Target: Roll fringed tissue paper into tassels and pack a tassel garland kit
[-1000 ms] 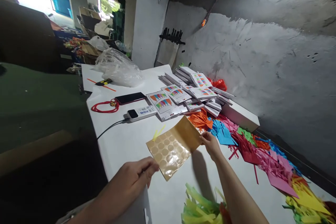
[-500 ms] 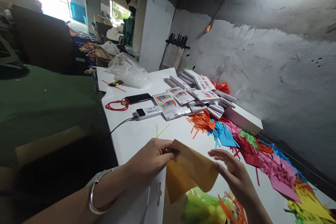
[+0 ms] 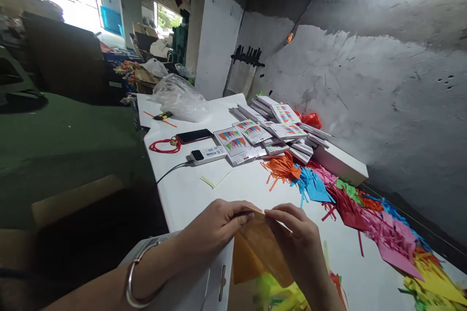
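White tabletop (image 3: 186, 199) under 1 black phone (image 3: 195, 136), 2 hands (image 3: 221, 223) (image 3: 297, 231) close together, clamped on 1 brown sheet (image 3: 263, 249)

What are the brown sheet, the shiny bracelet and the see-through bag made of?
Sheet: probably thin paper, maybe with a smooth coating, because it bends and looks a bit glowy; I can't tell for sure.
Bracelet: seems to be polished metal, because it is silvery with bright gleams.
Bag: looks like thin, glossy plastic, because it is clear and crinkly.
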Demonstrator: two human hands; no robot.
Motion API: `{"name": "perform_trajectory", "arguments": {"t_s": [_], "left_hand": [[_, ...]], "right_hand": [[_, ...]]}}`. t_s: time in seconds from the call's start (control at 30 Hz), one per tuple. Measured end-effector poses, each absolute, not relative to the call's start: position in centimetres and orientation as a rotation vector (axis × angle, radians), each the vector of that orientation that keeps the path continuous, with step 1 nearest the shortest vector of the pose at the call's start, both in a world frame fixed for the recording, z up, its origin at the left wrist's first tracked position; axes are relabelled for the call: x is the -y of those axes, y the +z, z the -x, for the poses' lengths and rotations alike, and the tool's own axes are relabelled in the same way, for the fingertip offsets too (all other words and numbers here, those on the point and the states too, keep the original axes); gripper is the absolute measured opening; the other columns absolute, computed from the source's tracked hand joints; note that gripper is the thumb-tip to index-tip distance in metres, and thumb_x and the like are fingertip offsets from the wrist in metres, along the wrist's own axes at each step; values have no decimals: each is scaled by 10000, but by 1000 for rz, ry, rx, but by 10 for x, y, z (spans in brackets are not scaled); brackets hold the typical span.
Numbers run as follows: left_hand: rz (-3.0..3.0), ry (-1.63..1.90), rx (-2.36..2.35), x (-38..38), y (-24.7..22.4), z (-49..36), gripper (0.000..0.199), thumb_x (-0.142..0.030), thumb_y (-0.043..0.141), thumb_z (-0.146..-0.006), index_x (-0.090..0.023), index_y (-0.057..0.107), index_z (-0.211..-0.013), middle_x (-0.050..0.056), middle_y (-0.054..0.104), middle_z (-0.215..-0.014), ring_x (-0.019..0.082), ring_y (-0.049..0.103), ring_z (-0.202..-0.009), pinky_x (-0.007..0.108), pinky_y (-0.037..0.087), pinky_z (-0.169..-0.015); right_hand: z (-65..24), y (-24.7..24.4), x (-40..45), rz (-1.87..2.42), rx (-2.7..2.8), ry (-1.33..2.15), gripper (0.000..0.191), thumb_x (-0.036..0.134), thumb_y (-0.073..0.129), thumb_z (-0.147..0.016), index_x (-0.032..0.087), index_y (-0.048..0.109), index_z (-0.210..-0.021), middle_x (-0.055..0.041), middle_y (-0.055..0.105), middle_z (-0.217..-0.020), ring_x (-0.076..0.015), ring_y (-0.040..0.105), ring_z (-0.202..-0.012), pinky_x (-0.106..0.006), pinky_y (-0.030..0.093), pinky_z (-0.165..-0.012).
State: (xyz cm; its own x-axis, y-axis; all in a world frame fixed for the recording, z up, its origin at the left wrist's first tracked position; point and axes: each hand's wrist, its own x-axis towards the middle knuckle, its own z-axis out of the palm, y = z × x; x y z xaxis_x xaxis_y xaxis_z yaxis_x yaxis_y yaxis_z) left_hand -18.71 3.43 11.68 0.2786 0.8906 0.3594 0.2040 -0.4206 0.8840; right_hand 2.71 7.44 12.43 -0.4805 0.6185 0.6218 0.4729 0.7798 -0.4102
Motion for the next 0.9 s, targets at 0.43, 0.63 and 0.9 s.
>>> {"name": "perform_trajectory", "arguments": {"t_s": [0.43, 0.63, 0.9], "left_hand": [[-1848, 1158, -1165, -34, 118, 178, 308, -318, 443, -990, -172, 696, -890, -8, 682, -786, 141, 602, -722, 231, 435, -681], [-1799, 1166, -1345, -62, 114, 179, 376, -437, 415, -989, -180, 689, -1000, 45, 732, -875, 223, 670, -831, 309, 498, -761], [-1735, 1472, -1619, -93, 120, 180, 539, -481, 528, -917, -157, 504, -1347, 169, 591, -1400, 313, 537, -1315, 453, 416, -1093]], "right_hand": [[-17, 123, -62, 605, 2105, -260, 179, 1, 593, -901, 163, 616, -973, -28, 603, -820, -142, 532, -759, -352, 411, -786], [-26, 127, -59, 646, 2039, 5, 155, 72, 571, -925, 217, 606, -963, -21, 589, -888, -140, 566, -848, -258, 459, -736], [-41, 122, -45, 937, 1816, 631, 438, 378, 649, -921, 282, 458, -1303, -17, 663, -998, -165, 657, -916, -270, 529, -790]]}}
